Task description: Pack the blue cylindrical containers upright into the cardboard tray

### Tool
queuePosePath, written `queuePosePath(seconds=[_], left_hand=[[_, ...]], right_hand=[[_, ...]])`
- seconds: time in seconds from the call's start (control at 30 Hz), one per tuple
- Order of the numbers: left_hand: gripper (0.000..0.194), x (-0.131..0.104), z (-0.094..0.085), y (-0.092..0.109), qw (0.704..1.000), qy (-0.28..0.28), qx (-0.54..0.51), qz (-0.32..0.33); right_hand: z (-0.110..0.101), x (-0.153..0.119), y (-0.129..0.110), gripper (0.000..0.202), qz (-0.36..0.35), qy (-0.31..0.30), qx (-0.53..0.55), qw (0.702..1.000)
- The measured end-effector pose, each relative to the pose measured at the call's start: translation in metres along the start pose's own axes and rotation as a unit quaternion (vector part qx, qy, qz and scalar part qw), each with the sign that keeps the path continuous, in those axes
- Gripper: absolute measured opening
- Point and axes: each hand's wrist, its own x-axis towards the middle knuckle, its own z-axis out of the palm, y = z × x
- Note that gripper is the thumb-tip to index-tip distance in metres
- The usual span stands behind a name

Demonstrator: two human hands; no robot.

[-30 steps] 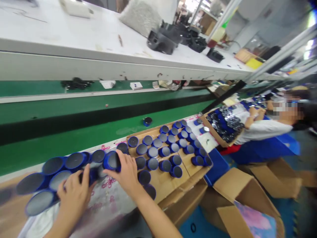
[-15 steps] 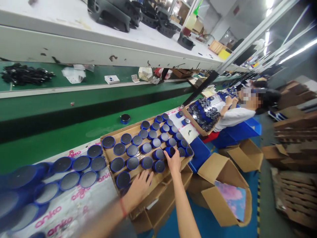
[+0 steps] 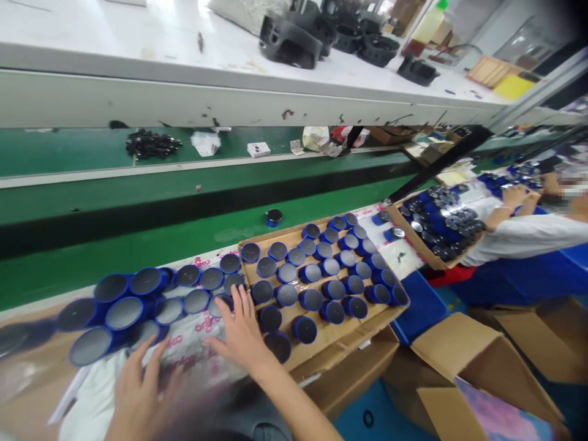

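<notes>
Blue round pieces with flat, dark tops stand in crooked rows in a cardboard tray. More of the same pieces stand in a bunch to the left of the tray, on a surface with pink letters. As far as I can judge, a big share is in the tray and a good number is outside it. Brown card shows between the rows, most of all along the near side, so the tray does not look full. The right hand reaches over the pieces just beside the tray's left edge. Its grip looks open and seems to hold nothing; I cannot tell if a finger touches a top. The left hand is blurry, near the closest pieces, its fingers apart and nothing seen in them. One lone piece stands on the green strip behind the tray.
</notes>
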Motion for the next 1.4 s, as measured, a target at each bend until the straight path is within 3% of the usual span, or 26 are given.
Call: queuePosePath(seconds=[0.07, 0.13, 0.2, 0.3, 0.4, 0.5, 0.63, 0.87, 1.0, 1.13, 1.23, 1.4], left_hand=[[0.062, -0.03, -0.007, -0.02, 0.997, -0.045, 0.041, -0.038], [0.069, -0.058, -0.008, -0.032, 0.989, -0.099, 0.09, -0.06], [0.069, -0.077, -0.004, -0.039, 0.981, -0.131, 0.133, -0.054], [0.062, -0.088, 0.007, -0.045, 0.984, -0.113, 0.138, -0.018], [0.049, -0.081, 0.016, -0.045, 0.991, -0.082, 0.107, 0.013], [0.053, -0.063, 0.023, -0.039, 0.994, -0.062, 0.08, 0.028], [0.055, -0.039, 0.033, -0.033, 0.997, -0.047, 0.067, 0.008], [0.059, -0.017, 0.047, -0.023, 0.996, -0.078, 0.034, 0.026], [0.065, -0.01, 0.055, -0.011, 0.994, -0.104, 0.036, 0.021], [0.067, -0.005, 0.058, -0.006, 0.991, -0.121, 0.049, 0.029], [0.066, -0.006, 0.055, -0.007, 0.99, -0.122, 0.057, 0.038], [0.054, -0.018, 0.05, -0.018, 0.992, -0.097, 0.069, 0.028]], right_hand=[[0.023, 0.021, -0.005, 0.111, -0.003, -0.025, -0.025, 0.999], [0.038, 0.035, 0.001, 0.124, 0.008, -0.044, -0.053, 0.998], [0.045, 0.039, 0.008, 0.122, 0.005, -0.064, -0.08, 0.995], [0.046, 0.032, 0.012, 0.11, -0.013, -0.089, -0.117, 0.989], [0.045, 0.022, 0.007, 0.095, -0.057, -0.117, -0.142, 0.981], [0.046, 0.017, 0.001, 0.08, -0.121, -0.141, -0.152, 0.971], [0.049, 0.021, 0.004, 0.078, -0.152, -0.145, -0.161, 0.964], [0.054, 0.035, 0.024, 0.063, -0.186, -0.167, -0.174, 0.952], [0.056, 0.026, 0.015, 0.053, -0.159, -0.175, -0.171, 0.956], [0.062, 0.005, -0.003, 0.06, -0.089, -0.163, -0.162, 0.969], [0.066, -0.004, -0.008, 0.073, -0.074, -0.146, -0.139, 0.977], [0.062, -0.007, -0.006, 0.07, -0.077, -0.113, -0.077, 0.988]])
